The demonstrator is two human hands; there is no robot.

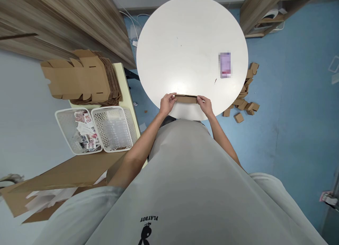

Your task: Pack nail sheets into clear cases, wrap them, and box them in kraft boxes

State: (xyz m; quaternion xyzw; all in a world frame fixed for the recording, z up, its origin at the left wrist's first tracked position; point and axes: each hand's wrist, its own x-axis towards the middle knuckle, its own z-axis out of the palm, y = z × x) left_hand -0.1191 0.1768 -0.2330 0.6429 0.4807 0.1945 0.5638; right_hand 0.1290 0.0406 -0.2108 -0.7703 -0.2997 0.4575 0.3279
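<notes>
A small brown cardboard box [186,99] is held between my two hands at the near edge of the round white table [190,26]. Its long side faces me, and a dark slit shows along its top edge. My left hand [167,103] pinches the left end with thumb and fingers. At the right end, my right hand [205,105] grips the corner the same way. What lies inside the box is hidden.
A blurred purple item [225,65] lies on the table's right. Flat cardboard blanks [79,77] are stacked at left, beside two white baskets [113,111] of packets and clear plastic pieces. Several small boxes [238,118] lie on the floor at right. A large open carton [79,171] stands lower left.
</notes>
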